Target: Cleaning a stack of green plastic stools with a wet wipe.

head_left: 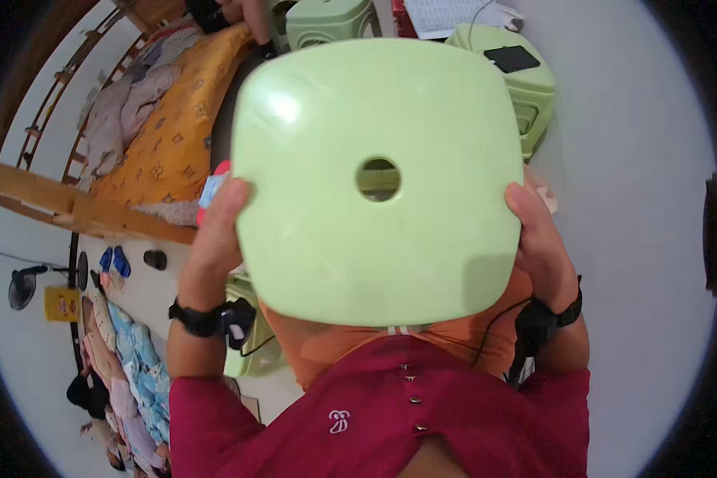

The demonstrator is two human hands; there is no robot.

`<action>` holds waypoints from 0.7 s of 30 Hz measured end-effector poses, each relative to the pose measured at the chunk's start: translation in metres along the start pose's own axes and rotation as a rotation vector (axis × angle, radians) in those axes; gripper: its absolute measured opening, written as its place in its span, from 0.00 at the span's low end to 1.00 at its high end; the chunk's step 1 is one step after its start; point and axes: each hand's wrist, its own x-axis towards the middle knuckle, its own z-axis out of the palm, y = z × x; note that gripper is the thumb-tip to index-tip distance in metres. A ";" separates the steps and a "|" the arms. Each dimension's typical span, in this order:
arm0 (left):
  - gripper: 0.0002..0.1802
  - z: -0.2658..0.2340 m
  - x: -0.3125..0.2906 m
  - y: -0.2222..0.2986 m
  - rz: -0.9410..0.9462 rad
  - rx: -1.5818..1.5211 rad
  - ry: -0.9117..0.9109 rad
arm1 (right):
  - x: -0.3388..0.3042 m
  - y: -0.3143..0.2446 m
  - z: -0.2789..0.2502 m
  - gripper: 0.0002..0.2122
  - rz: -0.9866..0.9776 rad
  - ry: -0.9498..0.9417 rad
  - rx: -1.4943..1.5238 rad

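A light green plastic stool [319,223] is held up in front of me, its smooth rounded-square seat turned toward the camera. A round hole pierces the middle of the seat. My left hand [221,227] grips the left edge, thumb on the rim. On the opposite edge my right hand [539,235] has hold in the same way. The fingers of both hands are mostly hidden behind the seat, and so are the stool's legs. Each wrist wears a black strap with a small device and a cable.
Behind the held stool stand two more green stools, one [327,22] at the far middle and another [526,95] bearing a black phone [512,58]. Part of a green stool [251,358] shows below my left hand. A bed [159,135] with orange bedding is at left; slippers [119,260] lie on the floor.
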 end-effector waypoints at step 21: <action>0.29 0.005 0.049 -0.212 -0.512 0.103 0.023 | 0.017 0.239 -0.117 0.23 0.400 0.541 -0.009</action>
